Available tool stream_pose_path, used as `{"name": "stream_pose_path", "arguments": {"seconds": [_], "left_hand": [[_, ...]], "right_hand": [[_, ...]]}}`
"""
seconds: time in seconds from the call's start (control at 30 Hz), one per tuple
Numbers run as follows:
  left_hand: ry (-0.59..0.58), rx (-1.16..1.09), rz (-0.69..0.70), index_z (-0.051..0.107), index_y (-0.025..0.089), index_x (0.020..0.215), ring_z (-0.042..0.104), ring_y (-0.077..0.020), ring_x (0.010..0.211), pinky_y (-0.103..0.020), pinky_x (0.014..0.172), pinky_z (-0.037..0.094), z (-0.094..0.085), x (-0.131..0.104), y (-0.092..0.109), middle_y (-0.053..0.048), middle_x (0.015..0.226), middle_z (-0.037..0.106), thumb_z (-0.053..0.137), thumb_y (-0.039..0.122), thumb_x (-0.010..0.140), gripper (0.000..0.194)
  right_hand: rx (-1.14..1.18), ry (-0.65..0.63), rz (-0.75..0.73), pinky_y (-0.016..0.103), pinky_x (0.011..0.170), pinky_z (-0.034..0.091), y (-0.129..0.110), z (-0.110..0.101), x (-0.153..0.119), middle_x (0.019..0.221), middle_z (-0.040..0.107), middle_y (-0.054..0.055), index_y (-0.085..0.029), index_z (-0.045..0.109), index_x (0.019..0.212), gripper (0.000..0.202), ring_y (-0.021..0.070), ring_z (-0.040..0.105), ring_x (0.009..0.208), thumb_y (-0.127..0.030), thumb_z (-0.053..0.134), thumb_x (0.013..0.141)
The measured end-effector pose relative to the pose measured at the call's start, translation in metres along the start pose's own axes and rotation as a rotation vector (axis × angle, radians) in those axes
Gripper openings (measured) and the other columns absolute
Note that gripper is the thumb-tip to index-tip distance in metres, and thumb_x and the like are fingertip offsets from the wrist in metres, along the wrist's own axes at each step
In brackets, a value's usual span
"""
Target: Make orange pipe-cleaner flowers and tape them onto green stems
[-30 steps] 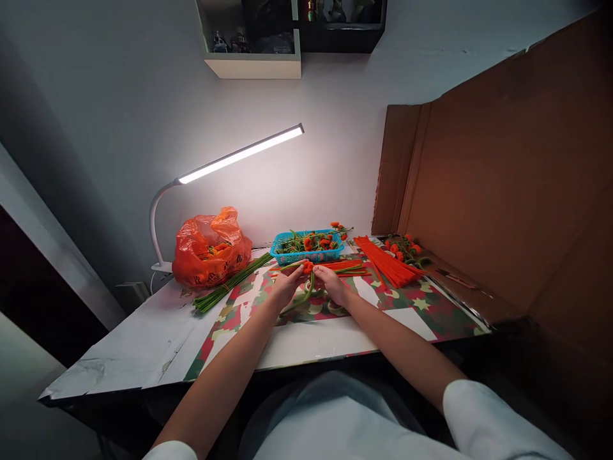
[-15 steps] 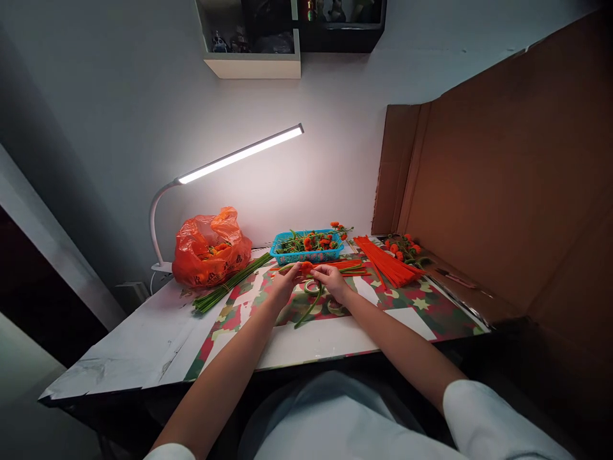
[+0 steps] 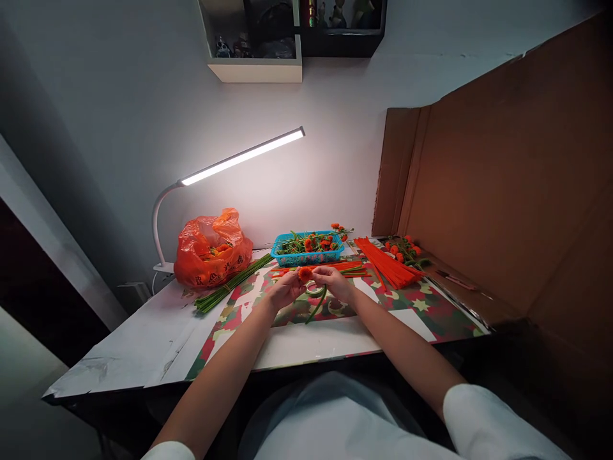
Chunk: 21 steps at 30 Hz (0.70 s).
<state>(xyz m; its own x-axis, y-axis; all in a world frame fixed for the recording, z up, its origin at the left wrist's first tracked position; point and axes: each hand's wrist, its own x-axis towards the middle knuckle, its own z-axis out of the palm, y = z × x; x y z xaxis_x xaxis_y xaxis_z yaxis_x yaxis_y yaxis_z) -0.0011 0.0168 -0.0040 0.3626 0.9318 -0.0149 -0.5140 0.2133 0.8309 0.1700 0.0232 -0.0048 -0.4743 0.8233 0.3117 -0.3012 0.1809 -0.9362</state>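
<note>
Over the middle of the table, my left hand (image 3: 286, 289) pinches a small orange pipe-cleaner flower (image 3: 305, 275) by its left side. My right hand (image 3: 336, 283) is closed just to the right of the flower, its fingertips at a green pipe cleaner (image 3: 317, 306) that hangs down toward the tabletop. Exactly where the green piece meets the flower is hidden by the fingers. A roll of tape (image 3: 314, 291) lies on the table between and below my hands. Behind them are loose orange and green pipe cleaners (image 3: 357, 271).
A blue basket (image 3: 306, 258) of orange flowers stands at the back. Left of it are a bundle of green pipe cleaners (image 3: 230, 285), an orange plastic bag (image 3: 213, 255) and a lamp (image 3: 157, 223). Rightward lie orange pipe cleaners (image 3: 387, 265), more flowers (image 3: 402, 248) and a cardboard wall (image 3: 498, 172).
The flower has turned so its round face shows more, and my left hand has opened toward me slightly. The hanging green pipe cleaner has shifted right with my right hand.
</note>
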Motion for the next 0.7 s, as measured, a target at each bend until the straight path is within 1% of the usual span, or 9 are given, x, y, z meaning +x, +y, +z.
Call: {"name": "stream_pose_path", "arguments": {"seconds": [0.07, 0.13, 0.27, 0.33, 0.43, 0.5, 0.6, 0.7], "left_hand": [[-0.039, 0.023, -0.024, 0.066, 0.014, 0.083, 0.062, -0.0110, 0.068, -0.021, 0.062, 0.050, 0.000, -0.001, 0.000, -0.005, 0.082, 0.069, 0.063, 0.026, 0.084, 0.013], [-0.050, 0.040, -0.040, 0.066, 0.015, 0.087, 0.062, -0.0114, 0.071, -0.022, 0.065, 0.049, 0.000, -0.002, 0.000, -0.005, 0.084, 0.068, 0.064, 0.028, 0.084, 0.014], [-0.041, 0.058, -0.038, 0.067, 0.015, 0.087, 0.059, -0.0106, 0.069, -0.021, 0.064, 0.048, -0.002, 0.000, -0.003, -0.003, 0.082, 0.066, 0.071, 0.027, 0.077, 0.016], [-0.058, 0.064, -0.035, 0.066, 0.015, 0.086, 0.058, -0.0107, 0.068, -0.021, 0.063, 0.047, -0.003, 0.001, -0.004, -0.003, 0.080, 0.066, 0.073, 0.027, 0.075, 0.018], [-0.100, 0.077, -0.037, 0.066, 0.014, 0.086, 0.058, -0.0112, 0.068, -0.022, 0.064, 0.047, -0.004, 0.001, -0.006, -0.003, 0.078, 0.065, 0.073, 0.027, 0.074, 0.019], [-0.111, 0.075, -0.033, 0.066, 0.014, 0.088, 0.059, -0.0123, 0.071, -0.023, 0.065, 0.047, -0.003, 0.001, -0.007, -0.005, 0.081, 0.066, 0.072, 0.028, 0.075, 0.019], [-0.080, 0.052, -0.025, 0.067, 0.014, 0.089, 0.060, -0.0138, 0.073, -0.024, 0.066, 0.048, -0.003, 0.002, -0.009, -0.007, 0.085, 0.067, 0.070, 0.027, 0.077, 0.018], [0.000, 0.013, 0.018, 0.067, 0.014, 0.084, 0.059, -0.0117, 0.066, -0.023, 0.061, 0.047, -0.003, 0.006, -0.010, -0.005, 0.079, 0.067, 0.069, 0.022, 0.078, 0.011]], "right_hand": [[0.017, 0.003, 0.021, 0.024, 0.056, 0.032, -0.002, -0.001, -0.001, 0.062, 0.053, -0.003, -0.016, 0.066, 0.072, 0.036, 0.0077, 0.041, 0.056, -0.047, 0.079, 0.058], [0.044, 0.022, 0.036, 0.023, 0.055, 0.031, -0.002, -0.002, -0.001, 0.059, 0.051, -0.004, -0.015, 0.067, 0.071, 0.036, 0.0073, 0.039, 0.055, -0.045, 0.080, 0.057], [0.124, 0.049, 0.062, 0.024, 0.055, 0.030, 0.000, -0.006, 0.001, 0.055, 0.047, -0.005, -0.015, 0.066, 0.070, 0.036, 0.0068, 0.038, 0.053, -0.043, 0.081, 0.055], [0.170, 0.042, 0.108, 0.024, 0.056, 0.032, 0.002, -0.008, 0.002, 0.052, 0.045, -0.006, -0.015, 0.066, 0.073, 0.035, 0.0069, 0.037, 0.052, -0.041, 0.082, 0.055], [0.253, 0.023, 0.189, 0.024, 0.058, 0.035, 0.003, -0.009, 0.001, 0.052, 0.043, -0.007, -0.014, 0.066, 0.077, 0.033, 0.0072, 0.038, 0.053, -0.037, 0.081, 0.057], [0.284, 0.019, 0.210, 0.025, 0.059, 0.036, 0.003, -0.009, 0.001, 0.053, 0.043, -0.007, -0.015, 0.066, 0.078, 0.031, 0.0075, 0.038, 0.053, -0.034, 0.079, 0.059], [0.293, 0.036, 0.200, 0.025, 0.057, 0.035, 0.002, -0.008, 0.000, 0.052, 0.041, -0.007, -0.015, 0.065, 0.076, 0.027, 0.0072, 0.036, 0.052, -0.032, 0.078, 0.060], [0.279, 0.068, 0.165, 0.024, 0.055, 0.033, 0.003, -0.007, 0.001, 0.050, 0.039, -0.008, -0.015, 0.066, 0.074, 0.028, 0.0064, 0.033, 0.050, -0.034, 0.079, 0.058]]}}
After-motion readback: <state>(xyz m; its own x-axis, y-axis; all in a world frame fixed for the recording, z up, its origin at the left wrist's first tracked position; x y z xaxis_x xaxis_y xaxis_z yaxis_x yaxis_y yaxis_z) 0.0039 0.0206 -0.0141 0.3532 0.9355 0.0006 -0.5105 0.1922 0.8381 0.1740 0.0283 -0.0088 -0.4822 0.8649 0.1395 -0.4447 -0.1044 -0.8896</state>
